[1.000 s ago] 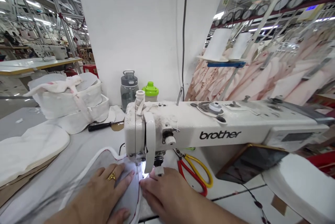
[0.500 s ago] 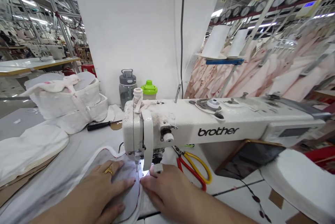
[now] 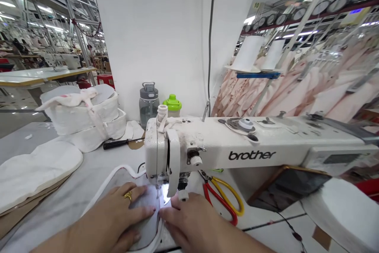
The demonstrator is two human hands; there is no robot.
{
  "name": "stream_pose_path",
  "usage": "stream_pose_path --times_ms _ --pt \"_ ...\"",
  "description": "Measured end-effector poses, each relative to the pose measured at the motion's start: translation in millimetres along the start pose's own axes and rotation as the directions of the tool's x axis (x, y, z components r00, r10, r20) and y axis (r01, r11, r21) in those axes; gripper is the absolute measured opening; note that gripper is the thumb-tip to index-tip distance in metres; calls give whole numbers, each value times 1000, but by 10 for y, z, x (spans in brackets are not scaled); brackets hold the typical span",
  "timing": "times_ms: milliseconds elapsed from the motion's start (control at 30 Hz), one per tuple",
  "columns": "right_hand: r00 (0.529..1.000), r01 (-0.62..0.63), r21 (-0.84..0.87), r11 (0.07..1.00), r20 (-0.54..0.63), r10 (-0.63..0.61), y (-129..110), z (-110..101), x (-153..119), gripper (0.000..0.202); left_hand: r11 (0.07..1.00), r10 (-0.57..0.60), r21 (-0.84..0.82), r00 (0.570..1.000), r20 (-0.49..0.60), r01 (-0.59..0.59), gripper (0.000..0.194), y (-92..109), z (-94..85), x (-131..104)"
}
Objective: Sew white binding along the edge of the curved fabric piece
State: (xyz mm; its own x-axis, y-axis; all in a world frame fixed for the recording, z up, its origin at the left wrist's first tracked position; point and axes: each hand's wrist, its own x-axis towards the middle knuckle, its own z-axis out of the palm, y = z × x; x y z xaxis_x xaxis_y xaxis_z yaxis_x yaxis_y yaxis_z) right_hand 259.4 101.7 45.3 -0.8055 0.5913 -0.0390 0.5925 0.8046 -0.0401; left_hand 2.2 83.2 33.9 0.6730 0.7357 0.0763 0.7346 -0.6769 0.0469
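Left hand [image 3: 126, 209] is lying spread, pressing the grey panel [image 3: 149, 227] under its fingers. Right hand [image 3: 186, 217] is curling at the white edging [image 3: 160, 230]; can't tell if it's pinching. Machine head [image 3: 151, 148] is sitting just beyond my fingertips: should be guiding evenly, staying clear.

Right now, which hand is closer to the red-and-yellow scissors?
The right hand. It is just left of the scissors in the picture. The left hand is farther left, resting on the grey fabric.
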Motion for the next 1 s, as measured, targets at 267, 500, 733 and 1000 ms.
stream_pose_path --times_ms 267,500,733,1000 --pt "995 -82 -19 996 58 83 -59 -55 67 24 998 10 -61 977 -213 -23 50 -25 269 3" --pt "999 -34 -25 999 34 34 -37 47 47 22 996 47 -69 979 -198 -61 43 -54 224 83" --pt "991 -133 66 989 13 132 -63 -34 54 27 1000 -4 -9 985 -171 3 35 -10 203 131" --pt "995 -91 118 989 -40 97 -42 11 37 28 994 -71 64 968 -241 89 35 73 271 189"
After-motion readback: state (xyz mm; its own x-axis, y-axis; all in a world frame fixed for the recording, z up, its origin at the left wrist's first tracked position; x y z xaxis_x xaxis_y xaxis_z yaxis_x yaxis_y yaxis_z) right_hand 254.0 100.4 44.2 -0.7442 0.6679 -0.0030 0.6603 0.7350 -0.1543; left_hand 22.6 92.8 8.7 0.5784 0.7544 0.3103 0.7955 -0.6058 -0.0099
